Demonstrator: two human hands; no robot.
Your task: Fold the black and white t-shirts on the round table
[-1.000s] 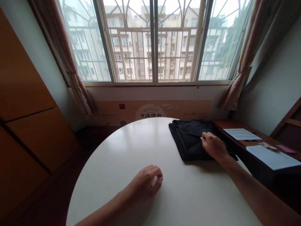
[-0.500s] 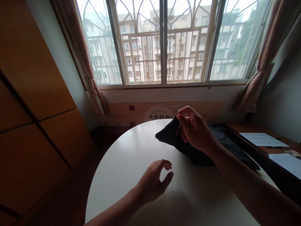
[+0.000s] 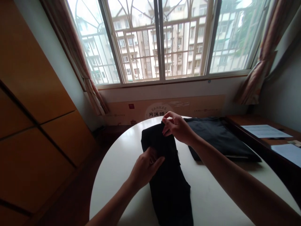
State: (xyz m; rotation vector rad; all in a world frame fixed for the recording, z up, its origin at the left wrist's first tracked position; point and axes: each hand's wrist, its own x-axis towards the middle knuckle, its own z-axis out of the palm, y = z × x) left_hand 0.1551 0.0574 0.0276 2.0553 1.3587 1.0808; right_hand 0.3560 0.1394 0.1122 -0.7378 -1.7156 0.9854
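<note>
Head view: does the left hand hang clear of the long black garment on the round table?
No, the left hand rests on the middle of the long black garment, which lies on the round white table.

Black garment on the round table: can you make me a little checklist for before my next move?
1. Right hand pinching the top of the black garment: ok.
2. Left hand on the garment's middle: ok.
3. Garment's right edge even: not ok, it looks stepped.
4. Garment's lower end on the white round table: cannot tell, it runs out of view.
5. Dark folded pile apart from the garment: ok.
</note>
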